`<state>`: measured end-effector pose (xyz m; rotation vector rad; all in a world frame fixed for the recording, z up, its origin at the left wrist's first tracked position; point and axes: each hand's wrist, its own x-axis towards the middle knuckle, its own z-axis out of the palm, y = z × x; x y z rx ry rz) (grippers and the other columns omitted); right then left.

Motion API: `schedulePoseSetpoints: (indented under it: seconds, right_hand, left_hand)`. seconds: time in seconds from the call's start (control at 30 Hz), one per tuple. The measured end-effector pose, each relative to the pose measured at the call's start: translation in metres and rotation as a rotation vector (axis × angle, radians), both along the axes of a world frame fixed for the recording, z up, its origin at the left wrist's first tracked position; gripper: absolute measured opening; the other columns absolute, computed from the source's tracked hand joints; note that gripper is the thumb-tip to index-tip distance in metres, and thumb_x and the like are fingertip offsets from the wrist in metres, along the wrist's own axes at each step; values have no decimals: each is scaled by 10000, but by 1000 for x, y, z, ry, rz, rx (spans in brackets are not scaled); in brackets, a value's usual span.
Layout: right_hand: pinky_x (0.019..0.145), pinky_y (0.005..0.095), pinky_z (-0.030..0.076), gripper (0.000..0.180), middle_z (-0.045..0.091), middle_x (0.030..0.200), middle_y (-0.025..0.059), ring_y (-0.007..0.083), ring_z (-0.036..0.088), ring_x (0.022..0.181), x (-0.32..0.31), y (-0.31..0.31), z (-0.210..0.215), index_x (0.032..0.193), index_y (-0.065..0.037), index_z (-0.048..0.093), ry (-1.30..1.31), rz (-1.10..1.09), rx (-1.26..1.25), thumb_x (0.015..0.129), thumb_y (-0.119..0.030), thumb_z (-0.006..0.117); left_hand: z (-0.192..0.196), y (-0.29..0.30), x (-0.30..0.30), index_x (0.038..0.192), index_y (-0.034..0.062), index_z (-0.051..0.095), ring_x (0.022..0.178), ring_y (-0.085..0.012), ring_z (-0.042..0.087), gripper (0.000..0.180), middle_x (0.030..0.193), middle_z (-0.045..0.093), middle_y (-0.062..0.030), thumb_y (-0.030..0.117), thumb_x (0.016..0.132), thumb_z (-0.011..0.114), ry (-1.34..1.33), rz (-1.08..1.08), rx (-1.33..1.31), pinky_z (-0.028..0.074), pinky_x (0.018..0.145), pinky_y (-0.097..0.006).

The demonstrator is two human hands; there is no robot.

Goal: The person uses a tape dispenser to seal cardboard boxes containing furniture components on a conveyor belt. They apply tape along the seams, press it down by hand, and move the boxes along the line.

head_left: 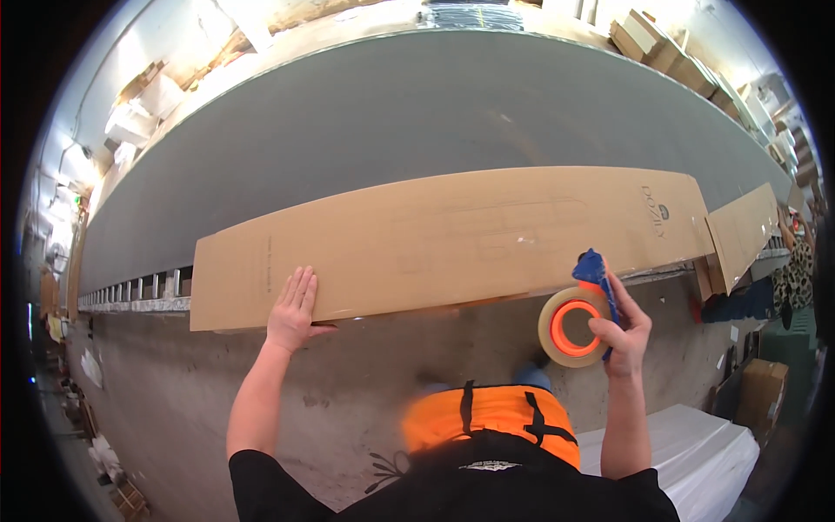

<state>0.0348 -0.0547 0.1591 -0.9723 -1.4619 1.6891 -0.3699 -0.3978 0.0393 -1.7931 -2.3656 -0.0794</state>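
A long brown cardboard box point(470, 235) lies along the near edge of a wide grey conveyor belt point(374, 113). My left hand point(294, 311) rests flat on the box's near left part, fingers stretched out and the thumb by its front edge. In front of the box's right half, my right hand point(622, 326) is closed round the handle of a blue and orange tape dispenser point(590, 266). A wide roll of clear tan tape point(550, 335) on an orange hub sits in the dispenser. The right palm is partly hidden.
Another cardboard box point(746, 235) stands right against the long box's right end. Beyond it is another person point(787, 270) in a patterned top. A white-wrapped stack point(687, 457) stands behind me at the right. Cartons point(670, 56) lie across the belt.
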Motion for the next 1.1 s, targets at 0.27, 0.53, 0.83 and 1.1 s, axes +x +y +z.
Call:
schedulePoseSetpoints:
  seconds: [0.27,0.53,0.83,1.1]
  right_hand:
    - [908,273,494,690,644,1203,128,176,635,1015,-46,-35,-32,1390,87,491,56,-288,-66,712,49,615]
    - [872,268,484,591,640,1199,79,153,613,997,32,-20,-133,1372,26,517,348,-712,-212,788,-47,571]
    - [988,316,477,610,615,1285,121,226,615,1128,82,6,-191,1348,56,509,561,-864,-185,762,-103,567]
    - [683,242,503,588,691,831,63,93,624,718,37,-6,-160,1286,45,617,278,-509,-411,705,-21,677]
  left_hand:
    - [3,-17,-14,1425,-74,374,1395,-414,379,1152,1494,401,-238,512,555,849,-33,-56,32,337,1165,-493]
    - [-10,-29,-26,1467,-88,285,1400,-504,308,1108,1514,326,-297,442,658,825,-86,-80,-68,287,1154,-565]
    - [12,-31,-26,1518,-81,150,1423,-535,216,1086,1551,211,-324,448,769,730,-59,-140,-242,221,1165,-589]
    - [14,-40,-38,1535,-60,34,1439,-552,119,1124,1571,99,-336,453,794,705,-75,-168,-329,145,1172,-615]
